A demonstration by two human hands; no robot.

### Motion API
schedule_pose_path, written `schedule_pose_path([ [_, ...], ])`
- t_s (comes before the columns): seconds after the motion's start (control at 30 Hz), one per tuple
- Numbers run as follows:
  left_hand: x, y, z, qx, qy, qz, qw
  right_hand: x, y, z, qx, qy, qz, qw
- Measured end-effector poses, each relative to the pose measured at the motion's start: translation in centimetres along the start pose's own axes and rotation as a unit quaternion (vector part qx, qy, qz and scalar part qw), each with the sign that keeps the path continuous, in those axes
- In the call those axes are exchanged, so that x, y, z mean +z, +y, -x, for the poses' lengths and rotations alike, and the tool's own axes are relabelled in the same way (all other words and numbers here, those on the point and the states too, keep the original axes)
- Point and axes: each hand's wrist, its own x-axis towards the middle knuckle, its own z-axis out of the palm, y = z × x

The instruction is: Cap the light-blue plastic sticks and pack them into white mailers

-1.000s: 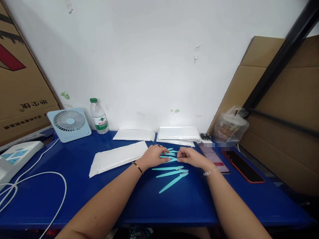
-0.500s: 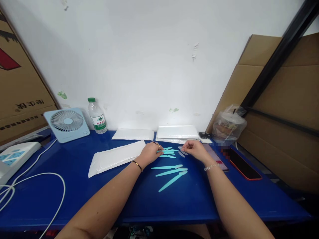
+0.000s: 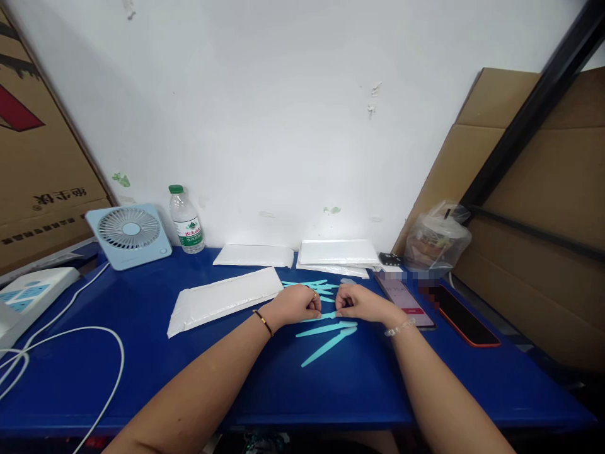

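Note:
My left hand point(image 3: 299, 304) is closed, its thumb and finger pinching the handle of a slim teal eyebrow razor point(image 3: 326, 316). At the razor's head end my right hand point(image 3: 354, 301) is closed in a pinch; its fingertips hide what lies between them. Just nearer to me, two more teal razors lie on the table, one point(image 3: 324, 329) above the other point(image 3: 326, 348). A loose pile of similar razors point(image 3: 321, 285) sits beyond my hands. Small clear pieces point(image 3: 347, 281), like blade caps, are partly hidden behind my right hand.
White padded mailers point(image 3: 227, 296) lie left and at the back of the blue table point(image 3: 179, 378). A fan point(image 3: 130, 236), water bottle point(image 3: 186, 221) and white cable point(image 3: 120, 353) are at left. Two phones point(image 3: 409, 299) point(image 3: 467, 318) and a bagged cup point(image 3: 437, 236) are at right.
My left hand has left the razor pile and come nearer to me, onto the farthest razor of the front group. My right hand has come from the clear pieces to that razor's head end.

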Motion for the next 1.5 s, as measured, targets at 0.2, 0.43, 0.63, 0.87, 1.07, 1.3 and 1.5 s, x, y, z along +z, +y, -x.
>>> schedule_pose_path([
  [0.2,0.0,0.0,0.0,-0.022,-0.006,-0.001,1.0,0.4,0.1,-0.3,0.006,0.017,0.028,0.999],
  [0.43,-0.8,-0.5,-0.4,-0.036,0.052,-0.002,0.998,-0.2,1.1,-0.1,0.062,0.05,-0.091,0.993],
  [0.63,-0.7,-2.6,-0.7,-0.063,0.125,-0.036,0.99,-0.9,3.2,0.0,0.126,0.146,-0.067,0.979],
  [0.87,0.6,-2.8,-0.6,-0.005,0.091,-0.042,0.995,-1.1,0.9,0.7,0.019,0.023,-0.043,0.999],
  [1.07,0.5,-1.5,0.0,0.018,0.059,-0.045,0.997,-0.4,0.0,0.7,0.015,-0.102,-0.023,0.994],
  [1.3,-0.6,0.0,0.6,0.023,0.066,0.027,0.997,-0.9,-0.8,1.0,0.026,-0.073,-0.095,0.992],
  [1.5,-1.7,0.7,0.8,-0.028,-0.018,0.173,0.984,-0.5,-0.6,0.5,0.038,0.022,-0.128,0.991],
])
